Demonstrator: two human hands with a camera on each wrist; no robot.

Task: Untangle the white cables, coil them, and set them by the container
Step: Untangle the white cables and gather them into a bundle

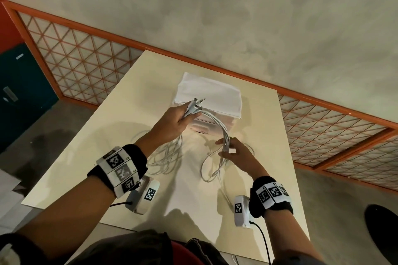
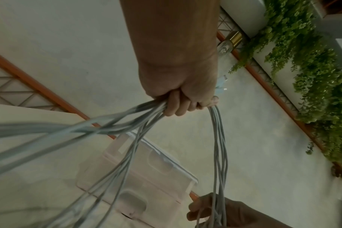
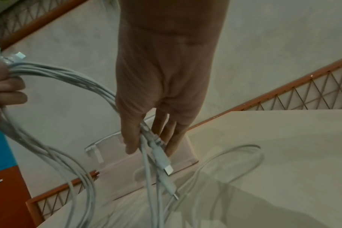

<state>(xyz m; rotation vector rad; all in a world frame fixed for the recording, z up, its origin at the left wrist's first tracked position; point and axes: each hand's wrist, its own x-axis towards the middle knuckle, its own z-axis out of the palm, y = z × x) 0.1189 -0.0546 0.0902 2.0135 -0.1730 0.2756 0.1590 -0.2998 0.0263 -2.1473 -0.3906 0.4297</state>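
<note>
Several white cables (image 1: 217, 122) arc between my two hands above the cream table. My left hand (image 1: 185, 117) grips one bunch in a fist, and their plug ends (image 1: 196, 103) stick out over the container (image 1: 207, 94). In the left wrist view, strands hang down from both sides of the left hand (image 2: 179, 108). My right hand (image 1: 224, 148) pinches the same bundle lower down; the right wrist view shows the cables between thumb and fingers (image 3: 131, 148), with two plugs (image 3: 165, 163) dangling. Loose loops (image 1: 165, 157) lie on the table. The container is a translucent box with a white top.
The table (image 1: 103, 140) ends close on the left and the right. An orange lattice railing (image 1: 86, 60) runs behind it. A dark cabinet (image 1: 21, 84) stands far left. A black round object (image 1: 383, 228) lies on the floor at right. Green plants (image 2: 312, 77) hang beyond.
</note>
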